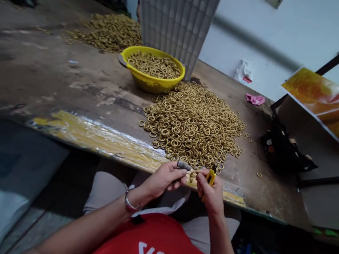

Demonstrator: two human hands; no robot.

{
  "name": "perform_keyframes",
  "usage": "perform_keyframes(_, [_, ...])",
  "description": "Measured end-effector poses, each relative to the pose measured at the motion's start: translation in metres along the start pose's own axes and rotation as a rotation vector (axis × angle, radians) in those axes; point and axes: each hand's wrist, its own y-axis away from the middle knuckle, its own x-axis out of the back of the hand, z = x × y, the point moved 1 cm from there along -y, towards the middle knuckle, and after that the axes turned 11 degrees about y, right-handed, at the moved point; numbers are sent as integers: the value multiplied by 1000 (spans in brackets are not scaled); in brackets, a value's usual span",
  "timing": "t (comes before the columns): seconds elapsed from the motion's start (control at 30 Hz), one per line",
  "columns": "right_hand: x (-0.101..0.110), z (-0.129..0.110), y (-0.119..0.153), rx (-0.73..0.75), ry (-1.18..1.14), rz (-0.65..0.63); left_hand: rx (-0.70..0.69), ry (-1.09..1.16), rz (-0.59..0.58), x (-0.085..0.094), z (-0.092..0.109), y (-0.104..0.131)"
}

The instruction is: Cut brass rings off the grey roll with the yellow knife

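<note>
Over the table's front edge, my two hands meet just below a large heap of gold-coloured rings (pixel 193 124). My right hand (pixel 213 194) is closed around a yellow utility knife (pixel 211 176), its dark end pointing up. My left hand (pixel 162 180) is closed in a pinch, and a dark grey wrapping (pixel 184 165) covers its index finger. A gold-coloured ring (pixel 192 176) shows between the fingertips of both hands; which hand bears it is too small to tell. A bracelet is on my left wrist.
A yellow basin (pixel 153 83) full of similar rings stands behind the heap, against a grey pillar (pixel 175 14). Another ring pile (pixel 113 33) lies farther left. On the right are a black bag (pixel 286 151), a pink cloth (pixel 255 99) and a stray ring (pixel 258 174).
</note>
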Motion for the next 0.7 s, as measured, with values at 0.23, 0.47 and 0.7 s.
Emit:
perform_keyframes(0.23, [-20,-8,7,33,3,10,28,-23,-48,-3,1,10])
perform_keyframes(0.47, [-22,-16,10,170,136,22,32,6,-55,-3,2,15])
perform_keyframes(0.7, [-13,-18,25,489,838,67,-64,-160,85,3,0,16])
